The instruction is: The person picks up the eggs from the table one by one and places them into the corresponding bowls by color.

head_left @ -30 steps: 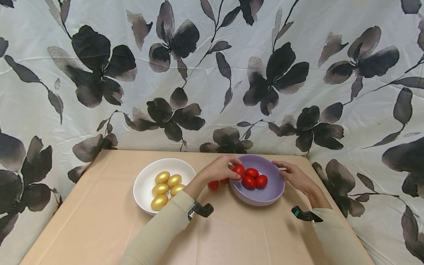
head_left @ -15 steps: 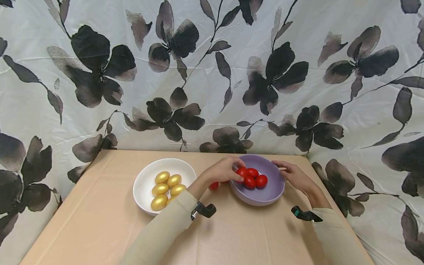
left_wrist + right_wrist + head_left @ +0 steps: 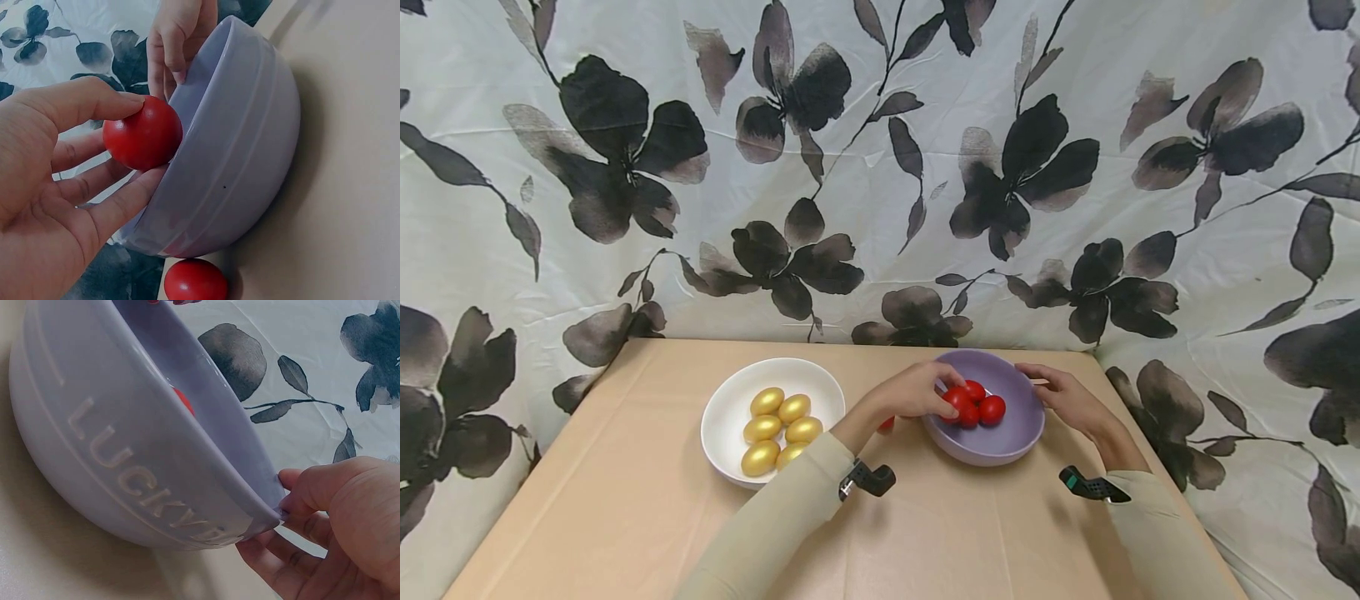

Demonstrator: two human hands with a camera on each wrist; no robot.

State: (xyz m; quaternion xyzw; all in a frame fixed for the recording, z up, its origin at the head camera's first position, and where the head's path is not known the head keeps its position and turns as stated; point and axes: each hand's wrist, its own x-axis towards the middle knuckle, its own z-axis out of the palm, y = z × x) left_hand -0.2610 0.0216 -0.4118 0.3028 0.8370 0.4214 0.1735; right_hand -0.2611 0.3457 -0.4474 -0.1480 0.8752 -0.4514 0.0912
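Note:
My left hand (image 3: 910,393) pinches a shiny red egg (image 3: 143,133) between thumb and fingers, over the left rim of a purple bowl (image 3: 988,452). Inside the bowl lie several more red eggs (image 3: 992,409), partly covered by the held one in the head view. At the bowl's right side my right hand (image 3: 1070,402) grips the rim, thumb on top and fingers beneath, as the right wrist view shows. Another red egg (image 3: 195,281) rests on the table just beside the bowl's left side, mostly hidden behind my left hand in the head view.
To the left stands a white bowl (image 3: 718,421) with several gold eggs (image 3: 762,429), its right side partly covered by my left forearm. Both bowls are on a tan table (image 3: 925,533), with a flowered cloth (image 3: 910,167) hanging behind its far edge.
My left hand has moved a little to the right with the red egg, further in over the purple bowl. The right hand stays at the rim.

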